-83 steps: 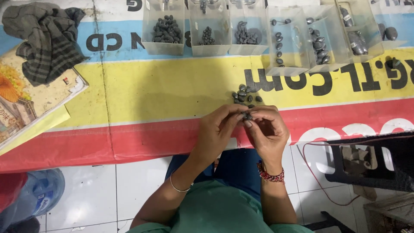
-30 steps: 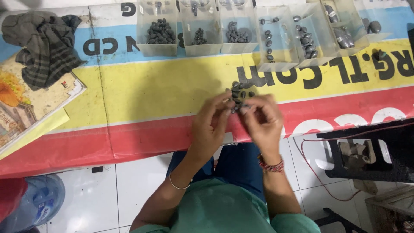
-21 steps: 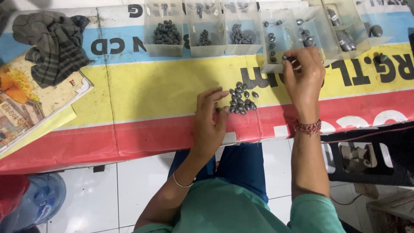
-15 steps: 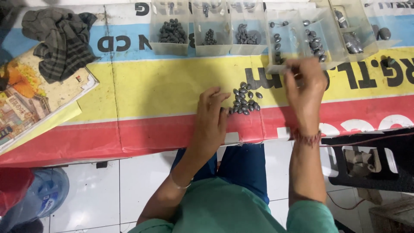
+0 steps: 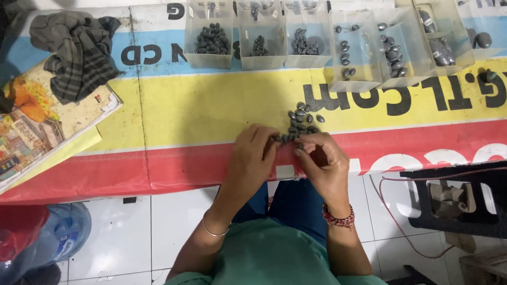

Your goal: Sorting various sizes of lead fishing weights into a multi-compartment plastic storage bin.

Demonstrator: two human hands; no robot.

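1. Two hands meet at the near edge of the bench (image 5: 174, 113), over its red strip, with the person's green shirt and blue trousers below them.
2. Left hand (image 5: 252, 158) lies palm down, a thin bangle (image 5: 214, 231) at the wrist; its fingers (image 5: 268, 138) curl at the near left edge of the pile, and whether they pinch a piece cannot be told.
3. Right hand (image 5: 323, 164), with a red beaded bracelet (image 5: 338, 219) on the wrist, bends its fingers (image 5: 303, 149) inward and seems to nip one small dark piece at the tips, though this is too small to be sure.
4. Just beyond both hands, touching the fingertips, sits a loose pile of small grey oval weights (image 5: 301, 122) where the yellow strip meets the red.
5. Far across the bench stands a row of clear plastic trays (image 5: 311, 31), each holding dark pieces of a different size; the trays to the right hold fewer and larger ones.
6. At far left a dark striped cloth (image 5: 76, 50) lies partly on a colourful printed book (image 5: 37, 132).
7. Below the bench, to the near left, a blue water bottle (image 5: 63, 235) rests on the white tiled floor (image 5: 132, 232), and to the near right stands a black stool (image 5: 457, 198).
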